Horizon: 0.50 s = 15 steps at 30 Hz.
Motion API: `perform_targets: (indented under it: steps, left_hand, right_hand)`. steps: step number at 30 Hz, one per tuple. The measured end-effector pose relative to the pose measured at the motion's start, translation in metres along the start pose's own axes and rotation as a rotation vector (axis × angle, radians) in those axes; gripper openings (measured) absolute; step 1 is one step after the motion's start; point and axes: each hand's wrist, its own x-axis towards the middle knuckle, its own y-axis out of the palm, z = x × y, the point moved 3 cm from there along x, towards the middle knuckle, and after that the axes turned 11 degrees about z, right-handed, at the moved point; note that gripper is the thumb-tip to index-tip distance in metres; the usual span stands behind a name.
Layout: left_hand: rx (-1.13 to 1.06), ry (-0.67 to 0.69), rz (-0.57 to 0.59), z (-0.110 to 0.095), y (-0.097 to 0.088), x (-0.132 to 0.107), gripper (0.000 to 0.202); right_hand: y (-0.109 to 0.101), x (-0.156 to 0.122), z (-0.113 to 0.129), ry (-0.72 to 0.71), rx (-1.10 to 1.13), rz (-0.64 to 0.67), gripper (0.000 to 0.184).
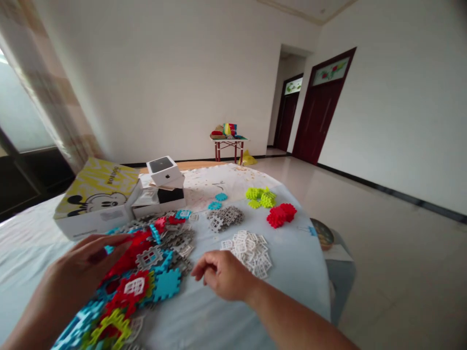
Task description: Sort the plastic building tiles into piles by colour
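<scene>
Left hand (82, 265) lay by the table's (292, 277) near-left edge, fingers straight and pressed together, tips on red pieces of the mixed tile pile (166, 284), Mickey Mouse box (97, 197) just behind. Right hand (222, 274) sat front-middle, fingers loosely curled, nothing seen in them, between that pile and the white tiles (250, 250). Toward the far right edge: grey tiles (226, 217), yellow-green tiles (260, 197), red tiles (280, 215), separate heaps.

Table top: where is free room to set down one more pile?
Bare cloth lies between the white pile, the red pile and the right edge, and behind the green pile. Crowded: the mixed heap by the left hand, up to the boxes.
</scene>
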Motion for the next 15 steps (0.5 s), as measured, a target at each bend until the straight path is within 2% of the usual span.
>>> perform_targets:
  steps: [2, 5, 7, 12, 15]
  left_hand:
    - [-0.098, 0.022, 0.026, -0.024, 0.005, 0.013, 0.040]
    - [-0.234, 0.234, 0.088, -0.075, 0.026, 0.034, 0.034]
    - [-0.275, 0.361, 0.196, -0.112, 0.048, 0.046, 0.030]
    - [-0.312, 0.498, 0.481, -0.190, 0.110, 0.063, 0.027]
    - [-0.233, 0.620, 0.580, -0.233, 0.137, 0.064, 0.024]
  right_hand:
    - [0.005, 0.002, -0.015, -0.002, -0.089, 0.025, 0.035]
    - [0.008, 0.006, -0.022, -0.020, -0.221, 0.055, 0.035]
    - [0.008, 0.009, -0.023, -0.049, -0.310, 0.074, 0.034]
    - [0.008, 0.013, -0.033, -0.066, -0.436, 0.126, 0.032]
    - [0.014, 0.020, -0.045, -0.049, -0.490, 0.170, 0.030]
